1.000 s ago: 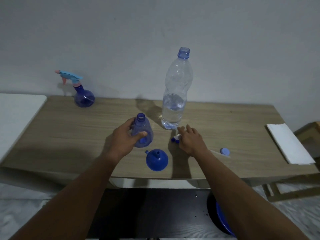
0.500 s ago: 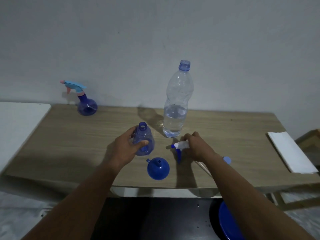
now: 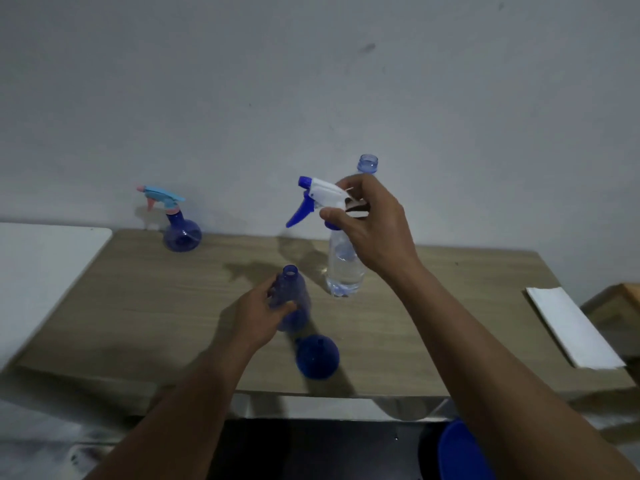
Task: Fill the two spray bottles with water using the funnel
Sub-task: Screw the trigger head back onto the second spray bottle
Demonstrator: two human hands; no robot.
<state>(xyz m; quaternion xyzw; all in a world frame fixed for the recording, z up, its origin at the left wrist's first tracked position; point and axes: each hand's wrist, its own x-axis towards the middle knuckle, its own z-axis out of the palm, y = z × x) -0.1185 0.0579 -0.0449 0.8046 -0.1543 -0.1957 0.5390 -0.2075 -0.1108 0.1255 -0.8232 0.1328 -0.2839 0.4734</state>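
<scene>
My left hand (image 3: 258,320) grips an open blue spray bottle (image 3: 294,303) standing on the wooden table (image 3: 138,306). My right hand (image 3: 374,226) holds a white and blue trigger spray head (image 3: 315,197) in the air, above and right of that bottle. Behind my right hand stands a clear uncapped water bottle (image 3: 344,271), partly filled. A blue funnel (image 3: 317,355) lies on the table just in front of the open spray bottle. At the back left, a second blue spray bottle (image 3: 181,233) with a light-blue and pink trigger head stands near the wall.
A white folded cloth or paper (image 3: 571,327) lies at the table's right end. A white surface (image 3: 45,265) adjoins the table on the left. A blue round object (image 3: 460,452) sits on the floor below the front edge.
My right hand has lifted the trigger spray head off the table and raised it high in front of the water bottle. My left hand keeps its grip on the open spray bottle.
</scene>
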